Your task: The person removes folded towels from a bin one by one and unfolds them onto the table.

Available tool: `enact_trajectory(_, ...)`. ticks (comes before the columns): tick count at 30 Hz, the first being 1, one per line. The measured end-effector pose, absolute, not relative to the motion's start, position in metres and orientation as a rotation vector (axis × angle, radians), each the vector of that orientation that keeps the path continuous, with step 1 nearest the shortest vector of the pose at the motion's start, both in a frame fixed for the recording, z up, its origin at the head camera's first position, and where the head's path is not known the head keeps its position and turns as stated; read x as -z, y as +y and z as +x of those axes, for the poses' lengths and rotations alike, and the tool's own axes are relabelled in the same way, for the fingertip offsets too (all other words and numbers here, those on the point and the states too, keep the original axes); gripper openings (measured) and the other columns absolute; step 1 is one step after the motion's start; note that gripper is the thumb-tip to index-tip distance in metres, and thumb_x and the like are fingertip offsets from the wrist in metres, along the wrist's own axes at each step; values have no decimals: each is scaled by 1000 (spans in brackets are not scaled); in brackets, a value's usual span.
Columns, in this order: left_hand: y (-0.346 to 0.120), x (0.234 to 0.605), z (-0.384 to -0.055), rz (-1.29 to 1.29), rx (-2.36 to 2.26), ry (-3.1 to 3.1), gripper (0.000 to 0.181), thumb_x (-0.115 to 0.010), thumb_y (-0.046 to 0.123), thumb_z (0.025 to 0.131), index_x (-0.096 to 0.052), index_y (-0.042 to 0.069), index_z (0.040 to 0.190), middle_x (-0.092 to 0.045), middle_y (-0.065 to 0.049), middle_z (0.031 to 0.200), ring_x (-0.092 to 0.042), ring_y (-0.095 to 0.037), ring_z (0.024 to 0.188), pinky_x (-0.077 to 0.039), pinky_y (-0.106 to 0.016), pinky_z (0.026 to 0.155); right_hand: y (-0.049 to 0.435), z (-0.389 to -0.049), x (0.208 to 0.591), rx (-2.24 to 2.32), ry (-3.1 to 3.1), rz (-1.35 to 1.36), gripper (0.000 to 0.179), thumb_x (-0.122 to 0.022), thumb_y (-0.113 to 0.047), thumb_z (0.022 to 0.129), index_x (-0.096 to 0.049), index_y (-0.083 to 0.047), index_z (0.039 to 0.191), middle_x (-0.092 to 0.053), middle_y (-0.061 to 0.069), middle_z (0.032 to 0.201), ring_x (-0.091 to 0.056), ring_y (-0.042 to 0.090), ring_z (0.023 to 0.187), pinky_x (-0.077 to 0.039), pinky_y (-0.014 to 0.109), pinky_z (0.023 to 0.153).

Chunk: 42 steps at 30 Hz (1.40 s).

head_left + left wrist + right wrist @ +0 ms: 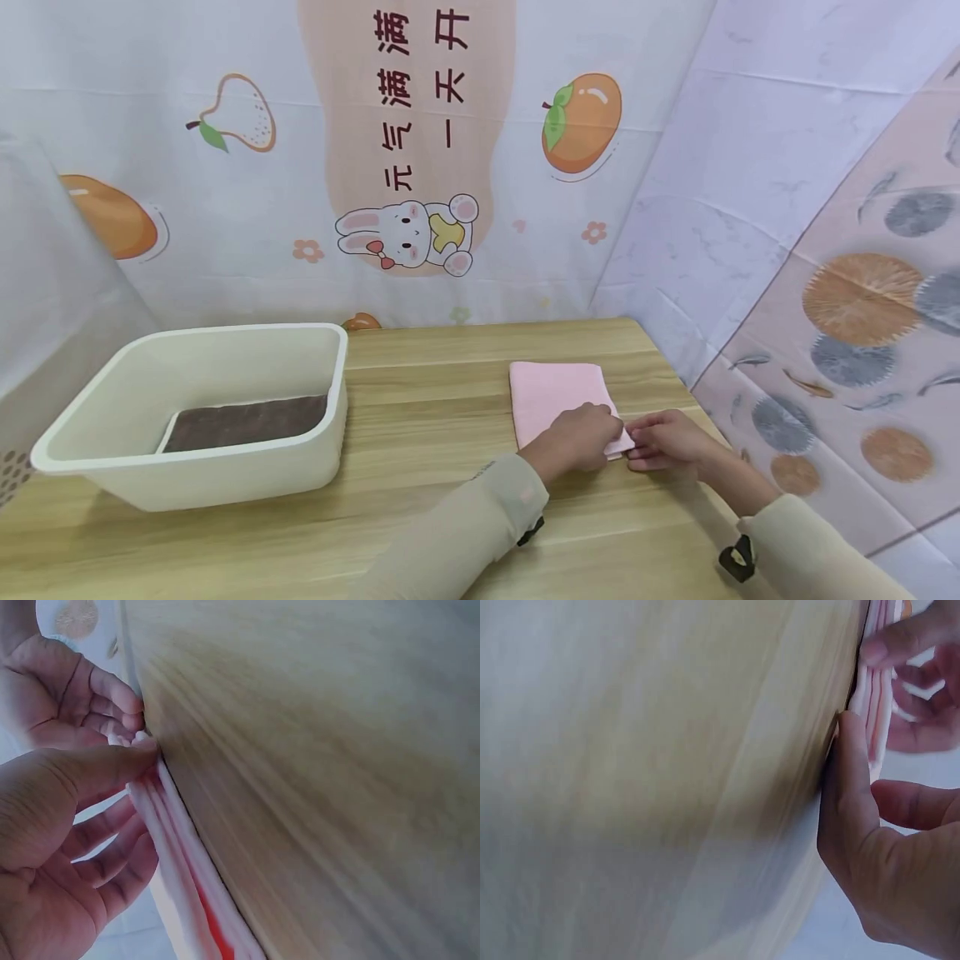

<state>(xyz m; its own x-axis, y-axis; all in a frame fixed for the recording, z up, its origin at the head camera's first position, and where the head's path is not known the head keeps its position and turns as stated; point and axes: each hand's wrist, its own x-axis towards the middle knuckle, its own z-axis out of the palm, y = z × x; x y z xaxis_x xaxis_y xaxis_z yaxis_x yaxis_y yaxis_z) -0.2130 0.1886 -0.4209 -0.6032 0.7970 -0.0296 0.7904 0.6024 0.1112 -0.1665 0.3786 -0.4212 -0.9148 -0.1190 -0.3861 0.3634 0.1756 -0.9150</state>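
Observation:
A folded pink towel [558, 392] lies flat on the wooden table, its stacked layers showing along one edge in both wrist views. My left hand [581, 437] reaches over its near right corner; in the left wrist view the thumb [127, 759] presses one face and the fingers lie behind the layers. At the same corner, from the right, is my right hand [667, 442]. Its thumb [851, 757] and forefinger [907, 802] close about the tip of the towel. The two hands almost meet there.
A cream plastic basin [225, 475] stands at the left of the wooden table [420, 417], with a dark brown folded cloth [247, 423] inside. Printed curtains [420, 300] hang along the back and right sides of the table.

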Motion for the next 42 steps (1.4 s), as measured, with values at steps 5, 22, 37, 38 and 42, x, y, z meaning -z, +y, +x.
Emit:
enact_trajectory(5,182,417,-216,1301,-240,2746,17,-74,12,90,-72,23,103,-62,9,92,-56,-6,81,-47,-24,68,370,-169,422,1862,1992,296,25,-45,8,99,-53,17,121,-68,15,90,-71,20,80,-61,39,79)
enact_trajectory(22,115,399,-240,1339,-1050,2844,46,-62,2,90,-61,12,135,-66,-1,106,-57,-10,86,-47,-22,71,346,-170,422,1651,2284,381,18,-66,1,92,-56,8,106,-65,5,78,-65,14,68,-60,32,63)
enact_trajectory(37,18,388,-227,1285,-1147,3042,27,-65,-6,91,-74,8,112,-61,-4,100,-57,-11,78,-51,-23,67,326,-175,421,1099,2782,325,23,-79,-5,84,-61,3,96,-64,6,73,-63,16,58,-55,32,55)
enact_trajectory(38,12,389,-225,1283,-1143,3047,25,-65,-7,90,-74,8,108,-61,-4,100,-58,-11,79,-51,-23,68,326,-175,420,1094,2782,321,24,-79,-5,84,-61,3,97,-65,7,74,-63,16,59,-55,32,55)
enact_trajectory(42,-11,394,-216,1303,-1012,3074,17,-68,-5,90,-74,9,97,-62,-2,97,-62,-13,82,-53,-24,70,326,-175,419,1077,2778,314,26,-80,-5,84,-61,4,98,-64,8,75,-63,16,60,-56,32,56)
